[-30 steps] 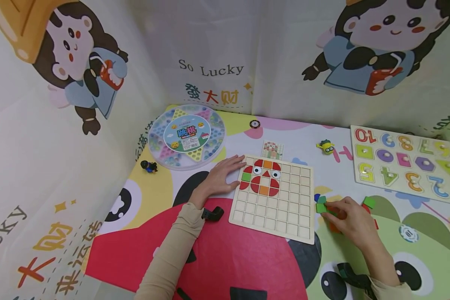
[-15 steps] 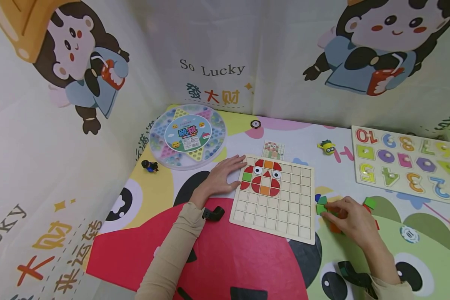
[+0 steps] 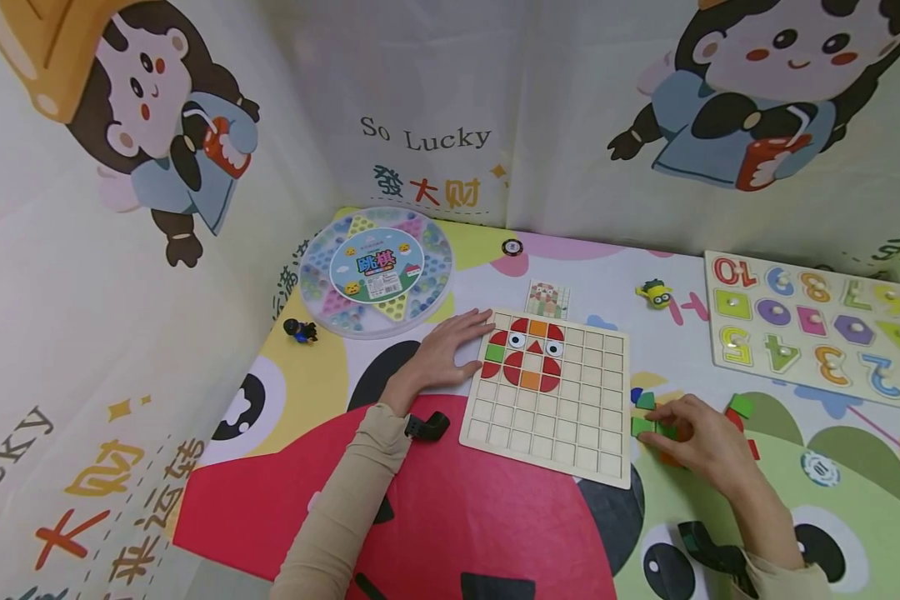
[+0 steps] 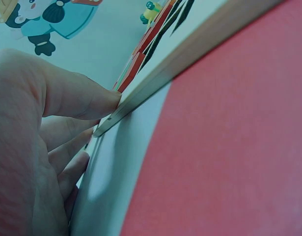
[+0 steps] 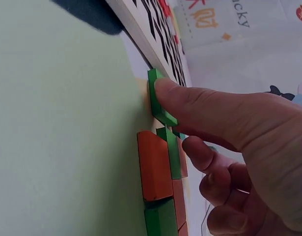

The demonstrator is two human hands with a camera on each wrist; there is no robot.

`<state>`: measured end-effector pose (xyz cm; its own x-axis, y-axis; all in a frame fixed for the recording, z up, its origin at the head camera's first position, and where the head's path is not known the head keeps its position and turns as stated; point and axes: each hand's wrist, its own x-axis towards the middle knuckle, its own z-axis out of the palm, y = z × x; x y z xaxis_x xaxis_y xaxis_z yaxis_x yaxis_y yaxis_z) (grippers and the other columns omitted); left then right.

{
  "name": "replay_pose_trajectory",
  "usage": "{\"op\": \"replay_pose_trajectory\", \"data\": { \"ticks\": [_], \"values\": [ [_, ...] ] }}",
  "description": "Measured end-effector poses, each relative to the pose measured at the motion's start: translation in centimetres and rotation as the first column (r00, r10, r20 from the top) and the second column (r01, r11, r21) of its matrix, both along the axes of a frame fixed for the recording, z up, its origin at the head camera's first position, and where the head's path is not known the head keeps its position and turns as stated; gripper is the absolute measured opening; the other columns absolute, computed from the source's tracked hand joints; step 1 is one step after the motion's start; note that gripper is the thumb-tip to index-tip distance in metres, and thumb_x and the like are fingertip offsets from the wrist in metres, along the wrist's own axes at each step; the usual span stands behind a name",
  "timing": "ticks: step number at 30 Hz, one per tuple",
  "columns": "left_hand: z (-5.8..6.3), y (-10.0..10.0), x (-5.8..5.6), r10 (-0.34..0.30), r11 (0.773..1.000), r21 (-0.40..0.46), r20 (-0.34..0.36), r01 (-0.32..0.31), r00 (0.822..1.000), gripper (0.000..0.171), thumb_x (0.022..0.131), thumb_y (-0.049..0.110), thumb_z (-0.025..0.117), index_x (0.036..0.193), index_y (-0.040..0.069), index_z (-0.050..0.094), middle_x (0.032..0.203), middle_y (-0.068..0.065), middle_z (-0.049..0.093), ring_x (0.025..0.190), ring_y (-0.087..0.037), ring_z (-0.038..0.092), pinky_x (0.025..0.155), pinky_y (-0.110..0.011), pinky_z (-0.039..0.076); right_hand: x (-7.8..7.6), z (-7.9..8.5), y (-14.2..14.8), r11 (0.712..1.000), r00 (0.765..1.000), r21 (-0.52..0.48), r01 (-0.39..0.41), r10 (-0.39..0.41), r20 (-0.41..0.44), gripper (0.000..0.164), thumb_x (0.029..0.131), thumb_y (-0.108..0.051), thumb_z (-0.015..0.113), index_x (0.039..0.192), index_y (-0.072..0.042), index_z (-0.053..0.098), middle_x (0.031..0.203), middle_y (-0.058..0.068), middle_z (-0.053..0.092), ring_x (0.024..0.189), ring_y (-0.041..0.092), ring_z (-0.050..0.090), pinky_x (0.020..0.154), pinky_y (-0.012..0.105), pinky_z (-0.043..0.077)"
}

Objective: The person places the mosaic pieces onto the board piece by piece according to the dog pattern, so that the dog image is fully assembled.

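The wooden grid board (image 3: 555, 442) lies on the patterned cloth, with red, orange, green and eye tiles (image 3: 531, 358) set in its upper left. My left hand (image 3: 438, 354) rests against the board's left edge, fingers spread; in the left wrist view the thumb (image 4: 99, 101) touches the edge. Right of the board, my right hand (image 3: 697, 433) is over a small pile of tiles. Its thumb (image 5: 190, 101) presses a green square tile (image 5: 156, 98), the index fingertip apart from the thumb. Orange and green tiles (image 5: 155, 167) lie beside it, partly hidden by the hand in the head view.
A picture card (image 3: 547, 298) lies behind the board. A Chinese checkers set (image 3: 318, 275) is at the back left, near a dark figurine (image 3: 300, 331). A number puzzle board (image 3: 795, 333) is at the right, with a yellow-green figurine (image 3: 654, 293) and poker chip (image 3: 820, 469) nearby.
The right thumb has shifted slightly left and toward the person, and the green tile under it has slid a little away from the teal tile. The left hand stays at the board's edge.
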<state>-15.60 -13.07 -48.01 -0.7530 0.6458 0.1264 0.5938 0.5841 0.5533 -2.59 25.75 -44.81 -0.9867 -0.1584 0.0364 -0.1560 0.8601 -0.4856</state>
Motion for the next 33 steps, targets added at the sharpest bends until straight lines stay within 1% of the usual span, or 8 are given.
{"op": "replay_pose_trajectory", "data": {
  "ticks": [4,8,14,17,21,24,27,33],
  "values": [
    [0.1,0.0,0.0,0.002,1.0,-0.007,-0.002,-0.002,1.0,0.064,0.087,0.026,0.061,0.147,0.009,0.048,0.159,-0.007,0.033,0.148,-0.024,0.022,0.12,-0.045,0.017,0.1,0.0,0.0,1.0,1.0,0.01,-0.006,0.006,0.002,0.031,0.069,-0.021,0.089,0.093,-0.006,0.076,0.076,-0.003,0.048,0.063,0.009,0.037,0.051,0.025,0.026],
    [0.1,0.1,0.0,-0.001,1.0,-0.006,-0.004,0.001,1.0,0.064,0.087,0.026,0.062,0.147,0.009,0.048,0.158,-0.007,0.034,0.148,-0.025,0.023,0.12,-0.045,0.017,0.1,0.3,-0.1,1.0,1.0,-0.007,-0.009,0.009,-0.024,0.026,0.068,-0.016,0.09,0.087,-0.008,0.074,0.075,-0.004,0.052,0.062,0.007,0.038,0.051,0.024,0.027],
    [0.1,0.1,0.0,-0.003,1.0,-0.004,-0.003,0.003,1.0,0.063,0.087,0.025,0.062,0.147,0.008,0.048,0.158,-0.008,0.033,0.148,-0.025,0.023,0.12,-0.046,0.017,-0.4,1.6,-1.4,0.987,0.996,-0.161,-0.018,0.004,-0.086,0.017,0.073,-0.005,0.085,0.083,-0.008,0.072,0.07,-0.003,0.062,0.058,0.004,0.046,0.044,0.021,0.037],
    [0.1,0.0,0.0,-0.003,1.0,-0.007,-0.005,0.003,1.0,0.064,0.087,0.026,0.062,0.147,0.008,0.047,0.159,-0.008,0.033,0.148,-0.026,0.023,0.12,-0.046,0.017,-1.3,2.1,-3.2,0.971,0.995,-0.235,-0.037,0.015,-0.094,0.013,0.077,-0.004,0.082,0.087,-0.007,0.074,0.073,-0.003,0.065,0.06,0.007,0.048,0.046,0.02,0.039],
    [0.1,-0.1,0.0,-0.005,1.0,-0.008,-0.009,0.005,1.0,0.064,0.088,0.026,0.061,0.147,0.008,0.047,0.159,-0.008,0.033,0.148,-0.026,0.023,0.12,-0.046,0.018,-2.7,2.0,-7.2,0.956,0.996,-0.282,-0.083,0.069,-0.057,0.012,0.08,-0.008,0.081,0.091,-0.008,0.076,0.077,-0.003,0.068,0.062,0.01,0.05,0.049,0.021,0.04],
    [0.0,-0.2,0.0,-0.003,1.0,0.0,-0.012,0.003,1.0,0.063,0.087,0.026,0.062,0.147,0.008,0.048,0.158,-0.008,0.034,0.148,-0.026,0.024,0.12,-0.047,0.018,-3.4,1.3,-10.4,0.956,0.995,-0.278,-0.096,0.097,-0.009,0.01,0.081,-0.011,0.081,0.09,-0.009,0.077,0.077,-0.004,0.068,0.062,0.011,0.053,0.052,0.024,0.043],
    [-0.1,-0.2,0.0,-0.001,1.0,-0.002,-0.014,0.001,1.0,0.063,0.087,0.026,0.062,0.147,0.009,0.048,0.158,-0.007,0.034,0.148,-0.025,0.023,0.12,-0.046,0.018,-3.7,0.8,-12.7,0.963,0.996,-0.254,-0.086,0.093,0.015,0.009,0.081,-0.013,0.081,0.088,-0.009,0.077,0.079,-0.002,0.069,0.065,0.012,0.056,0.057,0.027,0.046],
    [0.0,-0.1,0.0,0.003,1.0,-0.009,-0.011,-0.003,1.0,0.063,0.087,0.026,0.062,0.147,0.009,0.048,0.159,-0.006,0.033,0.148,-0.024,0.023,0.12,-0.045,0.018,-3.9,0.5,-14.4,0.976,0.996,-0.196,-0.091,0.092,-0.002,0.01,0.08,-0.014,0.082,0.087,-0.009,0.078,0.084,0.0,0.069,0.072,0.014,0.061,0.064,0.032,0.05]
  ]
}}
